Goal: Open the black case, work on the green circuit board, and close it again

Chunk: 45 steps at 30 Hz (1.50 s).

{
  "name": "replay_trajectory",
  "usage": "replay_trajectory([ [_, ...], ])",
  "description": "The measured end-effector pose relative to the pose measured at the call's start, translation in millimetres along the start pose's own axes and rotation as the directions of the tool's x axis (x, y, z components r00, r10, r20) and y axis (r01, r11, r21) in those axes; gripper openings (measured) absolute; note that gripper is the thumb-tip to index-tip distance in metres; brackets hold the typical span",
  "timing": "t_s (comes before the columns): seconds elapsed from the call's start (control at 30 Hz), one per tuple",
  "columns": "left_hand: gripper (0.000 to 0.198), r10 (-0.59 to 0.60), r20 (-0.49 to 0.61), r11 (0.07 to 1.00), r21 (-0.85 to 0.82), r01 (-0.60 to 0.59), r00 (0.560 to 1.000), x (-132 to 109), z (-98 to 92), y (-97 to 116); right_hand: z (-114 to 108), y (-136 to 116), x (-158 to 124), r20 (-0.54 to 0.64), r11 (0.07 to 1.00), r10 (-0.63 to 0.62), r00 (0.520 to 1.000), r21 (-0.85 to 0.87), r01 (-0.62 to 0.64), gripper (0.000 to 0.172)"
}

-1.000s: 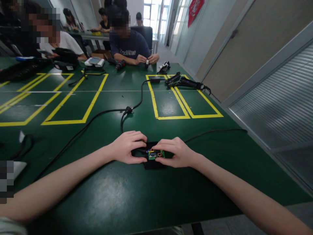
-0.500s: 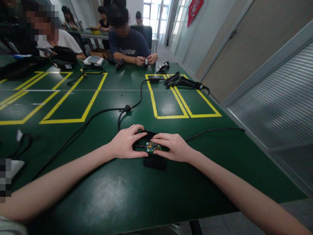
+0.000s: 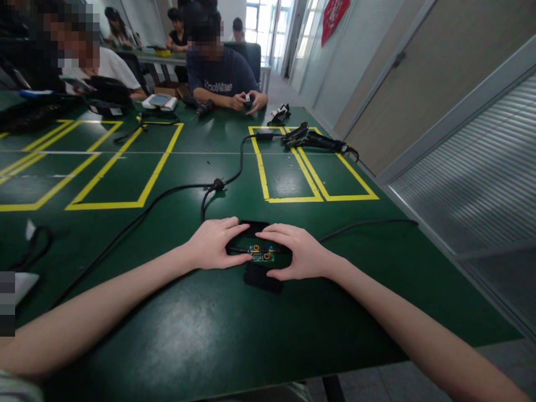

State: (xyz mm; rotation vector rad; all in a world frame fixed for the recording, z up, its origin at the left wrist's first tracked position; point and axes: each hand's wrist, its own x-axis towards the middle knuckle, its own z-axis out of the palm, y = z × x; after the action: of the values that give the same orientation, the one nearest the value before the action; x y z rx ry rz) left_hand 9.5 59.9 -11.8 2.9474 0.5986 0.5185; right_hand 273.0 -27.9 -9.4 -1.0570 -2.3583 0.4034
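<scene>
head view: item one, a small green circuit board [image 3: 260, 255], bare, lying on the green table [image 3: 318, 329] between my two hands. fitted with two ring coils [image 3: 267, 257], apparently copper-wound. a black lead [image 3: 238, 250] meets its left end; the right end sits in shadow near my palm.

item two, a black shell half [image 3: 254, 228], just beyond the board. item three, a flat black shell piece [image 3: 263, 278], just on my side of it, lying slightly askew.

item four, my left hand [image 3: 214, 243]: thumb and forefinger spread in a wide curve around the lead, thumb tip at the board's near left corner; i cannot tell whether it presses. forefinger tip beside the far shell half. item five, my right hand [image 3: 302, 252]: thumb and fingers spread well apart, pinching nothing that i can see; thumb tip by the flat piece, forefinger above the board's far edge.

handling notes, my judgement: board light and stiff, fragile at the coils and solder joints, best held by its long edges, with no tug on the lead. shell parts probably light, hard plastic, a little slippery; take them by their rims.
</scene>
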Motion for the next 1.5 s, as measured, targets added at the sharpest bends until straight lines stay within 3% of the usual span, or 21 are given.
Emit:
replay_trajectory([
  [0.23,0.049,0.019,0.009,0.998,-0.062,-0.019,1.000,-2,3.0,-3,6,3,2,-0.110,0.996,0.067,0.992,0.072,-0.059,0.038],
  [0.57,0.044,0.029,-0.013,0.998,-0.056,-0.029,1.000,-2,5.6,-6,16,5,4,-0.196,0.994,0.032,0.980,-0.099,-0.052,0.031],
  [0.83,0.046,-0.035,0.024,0.998,-0.043,0.036,0.999,0,3.5,-6,7,7,4,-0.187,0.999,0.048,0.981,-0.006,-0.050,0.014],
  [1.2,0.045,-0.031,0.023,0.999,-0.034,0.032,0.999,0,4.5,-5,2,10,3,-0.120,0.988,-0.054,0.991,-0.152,0.036,0.020],
  [1.4,0.045,-0.002,0.005,1.000,-0.029,0.002,1.000,0,3.2,-4,-1,11,1,-0.098,0.984,-0.060,0.993,-0.174,0.043,0.021],
  [1.5,0.045,-0.024,-0.030,0.999,-0.026,0.023,0.999,-1,2.7,-4,-4,12,0,-0.117,0.989,-0.021,0.993,-0.146,0.004,0.030],
])
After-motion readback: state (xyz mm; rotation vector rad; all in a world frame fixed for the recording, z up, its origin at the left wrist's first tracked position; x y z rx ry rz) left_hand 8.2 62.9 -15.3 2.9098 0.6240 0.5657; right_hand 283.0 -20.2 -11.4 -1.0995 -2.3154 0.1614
